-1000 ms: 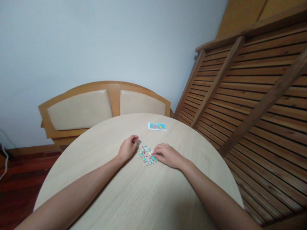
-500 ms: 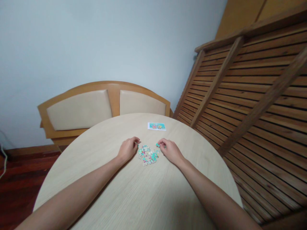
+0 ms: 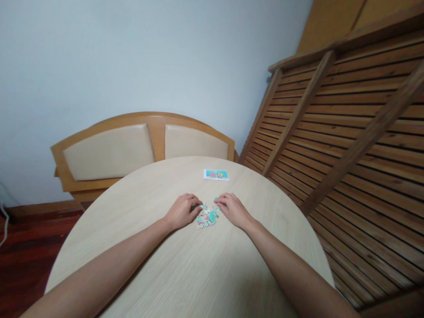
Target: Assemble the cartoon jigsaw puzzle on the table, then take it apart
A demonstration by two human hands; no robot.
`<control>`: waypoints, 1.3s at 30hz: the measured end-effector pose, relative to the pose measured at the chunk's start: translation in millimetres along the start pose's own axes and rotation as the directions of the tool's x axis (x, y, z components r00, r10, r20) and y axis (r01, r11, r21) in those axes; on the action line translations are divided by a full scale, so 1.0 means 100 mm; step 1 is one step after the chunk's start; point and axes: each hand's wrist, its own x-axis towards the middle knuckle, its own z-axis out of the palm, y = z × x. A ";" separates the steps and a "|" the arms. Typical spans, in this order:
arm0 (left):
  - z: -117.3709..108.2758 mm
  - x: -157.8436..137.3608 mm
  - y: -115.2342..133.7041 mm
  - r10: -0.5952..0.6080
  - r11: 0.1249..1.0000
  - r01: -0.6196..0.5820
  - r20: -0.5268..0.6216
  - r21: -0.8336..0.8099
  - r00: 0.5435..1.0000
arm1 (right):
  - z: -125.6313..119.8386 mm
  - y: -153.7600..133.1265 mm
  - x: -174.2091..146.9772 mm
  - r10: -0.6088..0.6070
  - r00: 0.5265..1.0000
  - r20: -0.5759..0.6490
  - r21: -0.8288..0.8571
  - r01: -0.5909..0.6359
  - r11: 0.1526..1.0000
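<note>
A small heap of jigsaw puzzle pieces (image 3: 208, 217), mostly teal and white with pink bits, lies loose on the round table (image 3: 198, 269). My left hand (image 3: 184, 211) reaches over the heap's left side, thumb and fingers apart, covering some pieces. At the heap's upper right, my right hand (image 3: 232, 210) has its fingers pinched together. One teal puzzle piece (image 3: 216, 198) shows at those fingertips; the grip itself is too small to see clearly.
Beyond the heap lies a card (image 3: 216, 175) with a teal cartoon picture. Behind the table stands a wooden headboard (image 3: 159, 132) with cream panels, against a pale wall. A slatted wooden frame (image 3: 331, 128) leans along the right side.
My left hand has moved right, over the left part of the heap, and its fingers have spread. My right hand has shifted slightly left, the teal piece still at its fingertips.
</note>
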 end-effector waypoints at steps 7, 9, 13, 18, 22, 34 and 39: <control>0.00 0.01 0.00 0.004 0.999 -0.005 -0.011 -0.031 1.000 | -0.02 -0.02 -0.01 0.017 1.000 0.013 -0.040 -0.017 0.999; 0.00 0.01 0.00 0.011 0.999 -0.012 -0.015 -0.046 1.000 | -0.04 -0.05 -0.01 0.015 1.000 0.011 -0.049 -0.015 0.999; 0.00 0.01 0.01 0.041 0.996 -0.042 -0.009 -0.077 0.999 | -0.06 -0.11 -0.02 -0.055 0.998 0.007 -0.012 0.055 0.998; -0.01 0.01 0.02 0.074 0.991 -0.075 -0.007 -0.110 0.997 | -0.07 -0.20 -0.04 -0.165 0.985 0.042 0.049 0.163 0.985; 0.00 0.02 0.01 0.091 0.986 -0.091 -0.008 -0.137 0.996 | -0.07 -0.22 -0.03 -0.175 0.983 0.049 0.086 0.170 0.982; 0.00 0.01 0.02 0.058 0.983 -0.059 -0.010 -0.177 0.998 | -0.08 -0.22 0.01 -0.114 0.993 0.000 0.173 0.112 0.978; 0.00 0.01 0.03 0.036 0.982 -0.038 -0.013 -0.186 0.999 | -0.05 -0.23 -0.01 -0.170 0.984 0.058 0.164 0.159 0.974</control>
